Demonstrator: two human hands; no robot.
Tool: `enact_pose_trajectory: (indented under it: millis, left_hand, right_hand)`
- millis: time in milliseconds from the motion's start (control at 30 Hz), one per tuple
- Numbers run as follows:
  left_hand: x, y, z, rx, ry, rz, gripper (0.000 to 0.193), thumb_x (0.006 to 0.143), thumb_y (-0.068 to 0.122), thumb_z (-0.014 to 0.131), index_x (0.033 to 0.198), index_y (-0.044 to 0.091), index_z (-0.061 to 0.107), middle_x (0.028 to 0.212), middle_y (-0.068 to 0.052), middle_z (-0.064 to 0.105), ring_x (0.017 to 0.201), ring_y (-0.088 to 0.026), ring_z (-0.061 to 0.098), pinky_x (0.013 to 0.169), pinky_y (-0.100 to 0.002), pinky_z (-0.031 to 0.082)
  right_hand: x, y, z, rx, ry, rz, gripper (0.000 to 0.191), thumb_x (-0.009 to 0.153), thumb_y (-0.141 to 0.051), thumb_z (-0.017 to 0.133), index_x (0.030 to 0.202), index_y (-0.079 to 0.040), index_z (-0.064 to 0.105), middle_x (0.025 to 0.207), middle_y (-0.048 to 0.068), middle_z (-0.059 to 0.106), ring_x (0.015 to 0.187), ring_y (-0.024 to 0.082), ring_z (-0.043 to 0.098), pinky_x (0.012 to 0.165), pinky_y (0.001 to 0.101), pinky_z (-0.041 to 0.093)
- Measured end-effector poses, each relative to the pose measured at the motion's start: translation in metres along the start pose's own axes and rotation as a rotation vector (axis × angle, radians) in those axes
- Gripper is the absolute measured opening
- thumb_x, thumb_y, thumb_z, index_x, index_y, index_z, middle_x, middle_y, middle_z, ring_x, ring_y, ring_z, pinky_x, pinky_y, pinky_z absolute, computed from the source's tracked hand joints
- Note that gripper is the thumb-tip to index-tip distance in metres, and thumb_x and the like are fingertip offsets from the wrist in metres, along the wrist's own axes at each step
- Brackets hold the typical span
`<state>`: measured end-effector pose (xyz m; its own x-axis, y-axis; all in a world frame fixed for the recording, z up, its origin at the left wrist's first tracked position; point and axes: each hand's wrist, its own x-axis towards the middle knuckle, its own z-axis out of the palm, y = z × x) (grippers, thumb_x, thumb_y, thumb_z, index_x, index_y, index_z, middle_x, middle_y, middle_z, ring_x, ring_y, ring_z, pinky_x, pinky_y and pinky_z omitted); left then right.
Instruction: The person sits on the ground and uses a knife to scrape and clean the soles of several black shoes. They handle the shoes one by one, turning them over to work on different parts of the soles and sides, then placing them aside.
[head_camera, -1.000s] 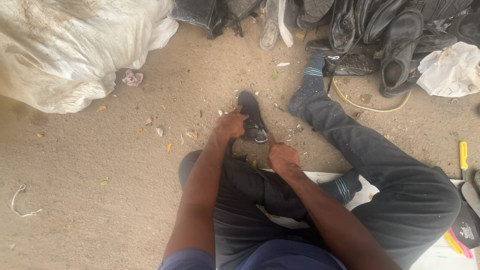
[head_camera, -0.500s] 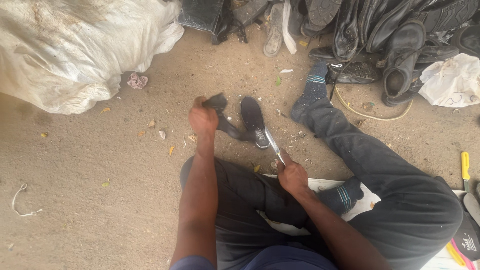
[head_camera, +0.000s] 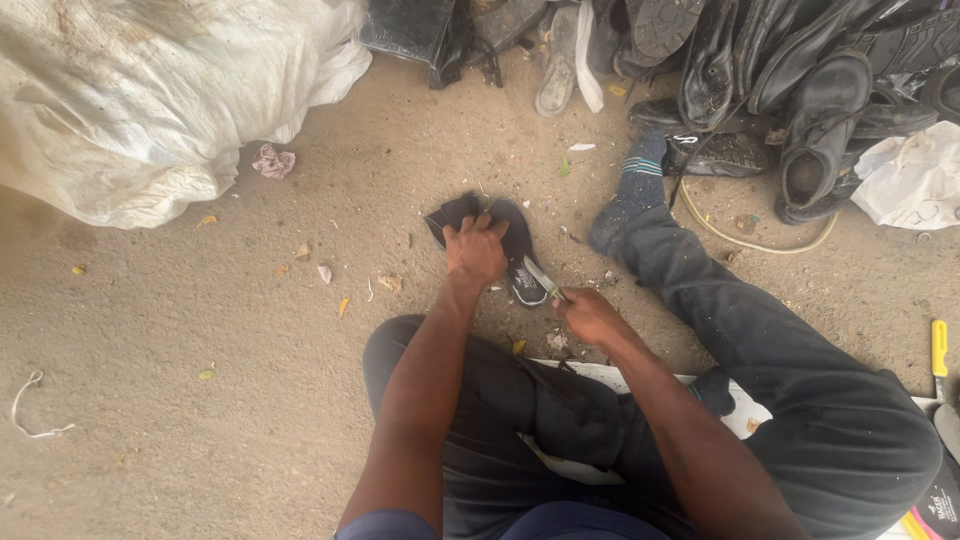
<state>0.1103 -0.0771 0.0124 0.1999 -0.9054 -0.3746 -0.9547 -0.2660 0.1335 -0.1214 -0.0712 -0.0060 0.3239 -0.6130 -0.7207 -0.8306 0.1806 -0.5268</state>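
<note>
Sandy floor (head_camera: 250, 400) | one black insole (head_camera: 510, 245) flat on it, before the knees | left hand (head_camera: 476, 250) fingers clamped on insole | right hand (head_camera: 590, 315) fist closed around one knife (head_camera: 545, 278), blade touching insole's near edge

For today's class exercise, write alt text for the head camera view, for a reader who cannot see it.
A person sitting on sandy ground presses a black sole down with the left hand while the right hand holds a blade to it. A white sack lies at upper left, a pile of black shoes at upper right.
</note>
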Motion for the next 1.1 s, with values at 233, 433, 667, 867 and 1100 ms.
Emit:
enact_pose_trajectory:
  millis: [233, 433, 667, 867, 1100]
  left_hand:
    - [0.010, -0.002, 0.001, -0.118, -0.039, -0.037, 0.049, 0.095, 0.013, 0.057, 0.143, 0.017, 0.058, 0.143, -0.002, 0.061, 0.136, -0.021, 0.054, 0.114, -0.054, 0.037]
    - [0.005, -0.017, 0.006, -0.380, -0.018, -0.061, 0.051, 0.107, 0.049, 0.061, 0.148, 0.020, 0.056, 0.151, -0.005, 0.054, 0.144, -0.023, 0.044, 0.122, -0.059, 0.025]
    - [0.008, -0.019, 0.015, -0.219, 0.325, -0.330, 0.044, 0.090, 0.032, 0.071, 0.127, 0.010, 0.065, 0.148, -0.019, 0.049, 0.132, -0.033, 0.050, 0.101, -0.054, 0.045]
    - [0.005, -0.047, 0.011, -0.403, 0.588, -0.461, 0.028, 0.087, 0.024, 0.075, 0.103, 0.000, 0.073, 0.115, -0.023, 0.070, 0.097, -0.040, 0.073, 0.082, -0.047, 0.061]
    - [-0.022, 0.194, -0.118, -0.871, 0.810, 0.143, 0.021, 0.093, 0.013, 0.060, 0.108, 0.005, 0.071, 0.102, -0.015, 0.075, 0.080, -0.030, 0.075, 0.067, -0.043, 0.062]
  right_hand:
    - [-0.009, 0.008, 0.001, 0.158, -0.038, -0.023, 0.039, 0.105, -0.034, 0.052, 0.128, -0.008, 0.068, 0.072, 0.005, 0.053, 0.067, 0.020, 0.051, 0.069, 0.0443, 0.047]
    - [0.023, -0.006, 0.018, -0.288, 0.241, -0.213, 0.041, 0.105, -0.041, 0.055, 0.107, -0.003, 0.071, 0.091, 0.018, 0.073, 0.089, 0.034, 0.070, 0.085, 0.0496, 0.053]
    - [-0.013, 0.002, 0.016, -0.221, 0.225, -0.199, 0.039, 0.102, -0.042, 0.051, 0.110, -0.007, 0.064, 0.080, 0.015, 0.068, 0.075, 0.031, 0.069, 0.072, 0.0506, 0.052]
    - [-0.107, 0.069, 0.015, -0.077, 0.172, -0.205, 0.035, 0.099, -0.040, 0.055, 0.106, -0.007, 0.065, 0.073, 0.016, 0.065, 0.066, 0.029, 0.067, 0.069, 0.0468, 0.053]
    - [-0.104, 0.114, 0.024, 0.025, 0.259, -0.282, 0.034, 0.100, -0.036, 0.060, 0.116, -0.007, 0.066, 0.101, 0.019, 0.072, 0.097, 0.037, 0.071, 0.084, 0.0455, 0.053]
